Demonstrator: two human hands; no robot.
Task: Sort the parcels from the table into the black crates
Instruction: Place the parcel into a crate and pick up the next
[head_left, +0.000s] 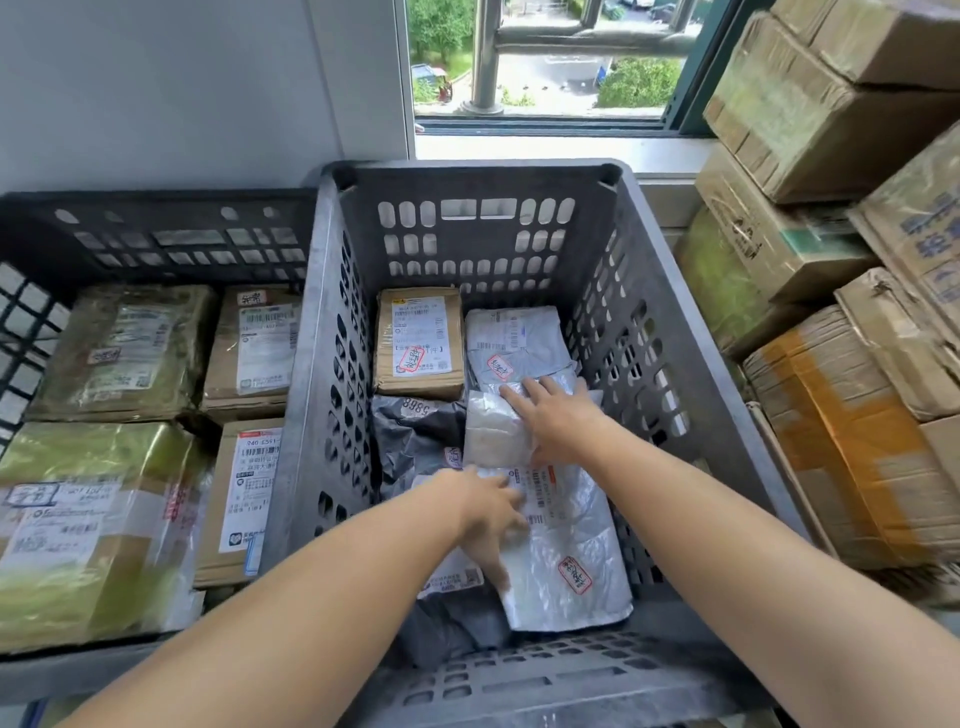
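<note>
Both hands were down inside the grey crate (306, 364). The left hand (488, 512) lay flat on a white plastic parcel bag (571, 540) near the front, fingers spread. Just past it, the right hand (558, 423) rested on a small bubble-wrap parcel (491, 431), fingers spread wide too. A dark grey bag (415, 431) lay beside that, on the left. At the back sat a brown box parcel (420, 343) and a pale grey bag (514, 332), side by side. To the left, a black crate (171, 208) held 4 taped parcels (124, 348). Big cardboard boxes (810, 114) were stacked on the right, by a window (545, 62).
</note>
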